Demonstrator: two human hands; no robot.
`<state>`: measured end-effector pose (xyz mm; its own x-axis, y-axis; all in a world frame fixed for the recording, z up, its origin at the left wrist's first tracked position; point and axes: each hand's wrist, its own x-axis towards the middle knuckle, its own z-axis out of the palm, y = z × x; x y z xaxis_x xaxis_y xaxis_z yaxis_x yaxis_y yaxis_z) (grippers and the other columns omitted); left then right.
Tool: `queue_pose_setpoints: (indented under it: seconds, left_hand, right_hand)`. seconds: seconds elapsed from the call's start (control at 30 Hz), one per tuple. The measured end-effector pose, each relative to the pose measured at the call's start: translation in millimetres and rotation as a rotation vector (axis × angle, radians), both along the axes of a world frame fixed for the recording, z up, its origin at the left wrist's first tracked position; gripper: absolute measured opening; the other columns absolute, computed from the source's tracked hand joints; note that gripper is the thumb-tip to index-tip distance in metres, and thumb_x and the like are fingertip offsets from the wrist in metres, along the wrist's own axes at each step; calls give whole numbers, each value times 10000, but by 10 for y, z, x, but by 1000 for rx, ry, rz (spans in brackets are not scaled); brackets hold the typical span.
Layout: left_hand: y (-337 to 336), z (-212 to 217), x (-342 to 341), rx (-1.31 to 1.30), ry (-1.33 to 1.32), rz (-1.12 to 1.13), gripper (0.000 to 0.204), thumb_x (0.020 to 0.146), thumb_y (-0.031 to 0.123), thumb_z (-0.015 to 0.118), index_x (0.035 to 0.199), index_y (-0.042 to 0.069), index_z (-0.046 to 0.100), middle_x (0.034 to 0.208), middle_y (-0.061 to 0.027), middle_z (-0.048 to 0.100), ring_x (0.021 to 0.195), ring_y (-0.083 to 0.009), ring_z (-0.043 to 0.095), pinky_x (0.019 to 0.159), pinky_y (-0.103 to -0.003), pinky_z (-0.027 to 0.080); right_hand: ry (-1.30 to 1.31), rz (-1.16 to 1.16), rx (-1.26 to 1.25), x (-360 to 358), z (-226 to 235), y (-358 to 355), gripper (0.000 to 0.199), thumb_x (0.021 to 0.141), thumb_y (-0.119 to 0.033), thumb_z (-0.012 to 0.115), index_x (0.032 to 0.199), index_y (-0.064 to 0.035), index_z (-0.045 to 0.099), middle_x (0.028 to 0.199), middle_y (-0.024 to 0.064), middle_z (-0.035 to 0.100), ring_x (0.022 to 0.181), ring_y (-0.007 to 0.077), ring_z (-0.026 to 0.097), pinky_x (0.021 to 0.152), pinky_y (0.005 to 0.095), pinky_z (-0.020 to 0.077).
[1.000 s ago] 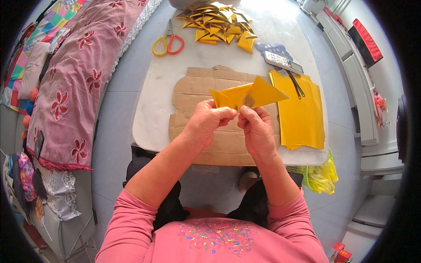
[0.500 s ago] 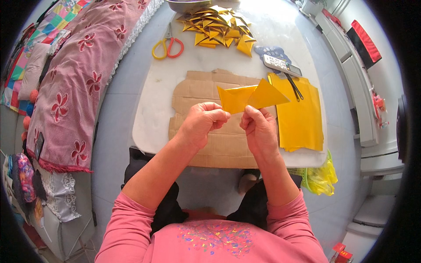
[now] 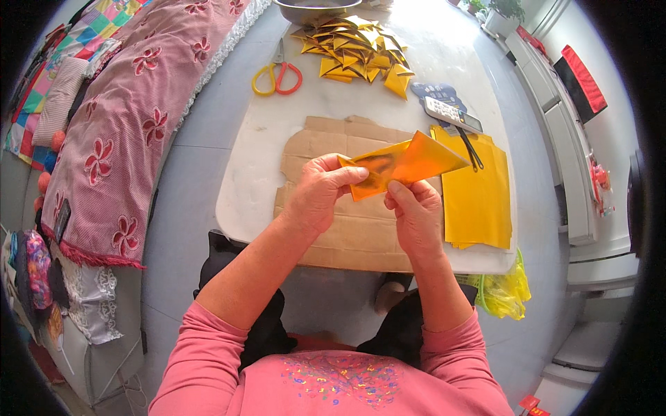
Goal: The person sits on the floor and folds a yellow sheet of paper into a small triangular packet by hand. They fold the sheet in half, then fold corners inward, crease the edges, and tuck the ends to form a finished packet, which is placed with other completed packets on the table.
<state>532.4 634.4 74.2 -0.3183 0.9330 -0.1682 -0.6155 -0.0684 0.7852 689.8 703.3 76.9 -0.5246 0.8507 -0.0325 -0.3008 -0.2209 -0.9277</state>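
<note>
Between my hands, above the cardboard sheet (image 3: 347,236), is a partly folded piece of shiny gold paper (image 3: 399,165). My left hand (image 3: 322,191) pinches its left end, thumb on top. At its lower edge, near the middle, my right hand (image 3: 416,211) grips it between thumb and fingers. The paper's right part rises to a pointed flap. To the right lies a stack of flat gold paper sheets (image 3: 479,197). Farther back is a heap of folded gold paper pieces (image 3: 354,48).
Scissors (image 3: 277,73) with one yellow and one red handle lie at the back left of the white table (image 3: 243,159). A phone-like handset (image 3: 452,113) with a black strap rests by the stack. A metal bowl (image 3: 316,10) stands behind; a yellow bag (image 3: 506,288) hangs low at right.
The gold paper has turned in my hands and now shows its shiny face. My left thumb has moved onto it. The view has shifted slightly.
</note>
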Motion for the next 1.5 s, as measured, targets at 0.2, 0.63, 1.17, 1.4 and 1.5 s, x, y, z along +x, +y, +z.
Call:
queue_pose_setpoints:
  seconds: [0.2,0.63,1.17,1.4,1.5]
  left_hand:
    - [-22,21,-114,-28,61,26,33,830,44,650,849,29,628,810,-42,634,727,-122,590,708,-246,486]
    - [-17,-50,-42,-234,-43,-88,240,907,254,635,964,21,637,869,-57,653,790,-140,614,722,-262,500]
    - [-60,-71,19,-70,-209,-217,211,876,84,651,1069,2,625,987,-81,669,896,-202,659,837,-337,520]
    - [-50,-41,12,-72,-154,-162,201,885,105,657,1058,2,653,1001,-88,679,913,-197,658,837,-327,516]
    - [-53,-33,25,-78,-115,-149,209,887,113,658,1062,-2,653,1006,-88,678,917,-196,657,842,-320,514]
  right_hand:
    - [11,1,26,46,-8,44,79,861,-27,640,923,-18,689,772,-5,614,676,74,501,624,218,401]
    - [-640,-206,1766,133,34,185,201,714,-18,663,905,-27,602,863,101,552,789,262,560,687,370,491]
    - [-516,-149,1110,47,-47,69,132,896,-71,613,1006,2,614,874,105,624,803,208,624,720,299,516]
    - [-143,208,388,65,50,52,198,977,-170,561,1032,12,618,879,12,625,795,73,582,719,220,507]
    - [-187,200,339,58,43,55,192,974,-165,567,1020,13,620,880,16,632,802,74,585,716,223,509]
